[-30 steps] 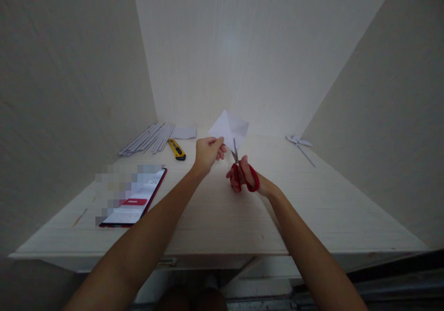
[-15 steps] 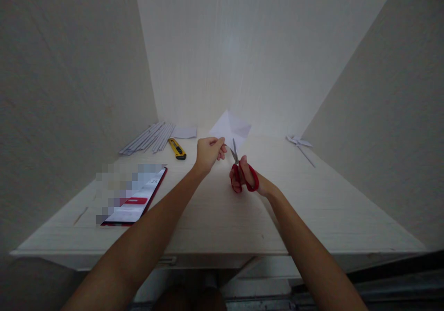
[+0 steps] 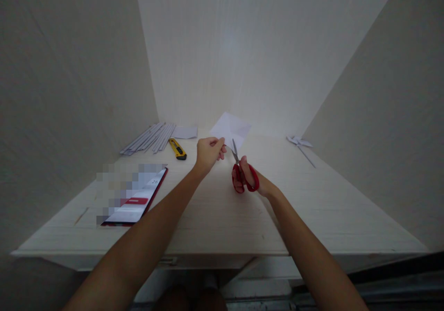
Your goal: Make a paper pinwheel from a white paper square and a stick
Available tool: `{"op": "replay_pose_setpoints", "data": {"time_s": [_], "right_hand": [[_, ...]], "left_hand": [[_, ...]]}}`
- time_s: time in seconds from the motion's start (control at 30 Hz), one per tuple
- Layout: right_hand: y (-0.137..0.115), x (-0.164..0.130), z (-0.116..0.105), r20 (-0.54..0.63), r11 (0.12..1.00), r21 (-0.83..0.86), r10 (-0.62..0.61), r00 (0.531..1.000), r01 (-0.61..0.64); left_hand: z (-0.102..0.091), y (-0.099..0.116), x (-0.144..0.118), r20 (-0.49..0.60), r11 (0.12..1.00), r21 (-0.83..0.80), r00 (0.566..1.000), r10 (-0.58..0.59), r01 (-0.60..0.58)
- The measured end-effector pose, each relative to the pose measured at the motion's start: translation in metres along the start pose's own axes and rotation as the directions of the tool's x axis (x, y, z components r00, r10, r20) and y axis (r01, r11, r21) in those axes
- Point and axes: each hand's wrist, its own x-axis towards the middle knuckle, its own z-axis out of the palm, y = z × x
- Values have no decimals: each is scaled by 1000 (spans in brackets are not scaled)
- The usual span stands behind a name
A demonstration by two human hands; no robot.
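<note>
One left hand [image 3: 209, 152]: thumb and fingers pinching the near-left part of a sheet of white paper [image 3: 230, 125], which is creased, held corner-up at the far centre of the table [image 3: 208, 227]. One right hand [image 3: 247, 175]: fingers curled in the red handles of a pair of scissors [image 3: 235, 154], blades parted at the paper's near edge; whether they bite into it, cannot tell. Far left: a bundle of paper sticks [image 3: 149, 139], a flat piece of paper [image 3: 186, 133] beside it, a yellow utility knife [image 3: 177, 148]. Near left: a phone [image 3: 130, 214], screen lit, partly blurred out. Far right: a white pinwheel [image 3: 299, 141] on a stick.
</note>
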Motion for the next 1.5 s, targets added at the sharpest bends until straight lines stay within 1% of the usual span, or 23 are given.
{"op": "replay_pose_setpoints", "data": {"time_s": [0.1, 0.2, 0.37, 0.5, 0.63, 0.87, 1.0, 1.17, 1.33, 1.5], "right_hand": [[2, 1, -1, -1, 1000, 7, -2, 1000, 2], [5, 3, -3, -16, 1000, -27, -13, 1000, 12], [6, 3, -4, -33, 998, -51, 18, 999, -19], [7, 4, -5, -40, 998, -50, 27, 999, -29], [7, 4, -5, -45, 999, -34, 33, 998, -34], [3, 3, -3, -63, 1000, -15, 22, 998, -23], [5, 4, -4, -54, 1000, -4, 25, 998, -25], [6, 5, -4, -71, 999, -9, 32, 997, -32], [4, 4, -3, -85, 1000, -1, 16, 996, -16], [5, 5, -4, -88, 999, -17, 32, 996, -33]], "left_hand": [[-1, -3, 2, -3, 1000, 7, 1000, 6, -6], [-1, -5, 3, -15, 999, 30, 1000, 27, -26], [-1, -3, 1, -30, 994, 98, 998, 58, -55], [0, -2, 0, -11, 998, 45, 999, 39, -38], [0, -3, 1, 8, 999, 2, 999, 48, -48], [1, -2, -1, 16, 999, -30, 999, 33, -33], [2, -2, -1, 8, 998, -49, 999, 33, -33], [3, -5, 0, 16, 996, -78, 999, 42, -40], [3, -6, 1, 16, 997, -70, 999, 37, -35], [2, -7, 1, 21, 995, -91, 999, 44, -42]]}}
